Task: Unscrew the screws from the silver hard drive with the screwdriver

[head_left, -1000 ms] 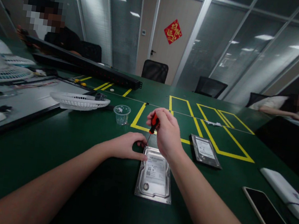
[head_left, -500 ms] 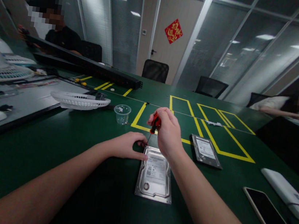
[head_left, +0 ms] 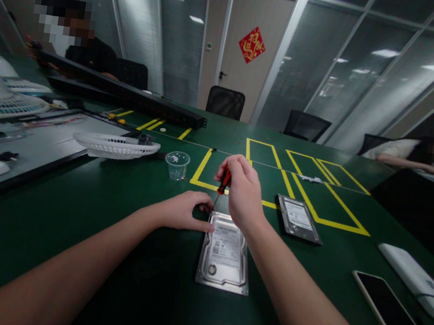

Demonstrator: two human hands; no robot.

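Note:
A silver hard drive [head_left: 224,254] lies flat on the green table, label up. My right hand [head_left: 243,187] is closed around a red and black screwdriver [head_left: 222,185], held almost upright. Its thin shaft points down to the drive's far left corner. My left hand [head_left: 182,211] grips that same corner, with the thumb on the top face and the fingers bent beside the screwdriver tip. The fingertips partly hide the tip, so I cannot tell whether it sits in a screw.
A clear plastic cup [head_left: 177,167] stands left of my hands, near a white fan grille [head_left: 117,147]. Rightward are a second hard drive [head_left: 299,219], a phone [head_left: 392,319] and a white device [head_left: 417,282]. Yellow tape [head_left: 200,168] marks the table. Two other people sit farther off.
My right hand has turned slightly around the screwdriver handle. The left hand and the hard drive stay in place.

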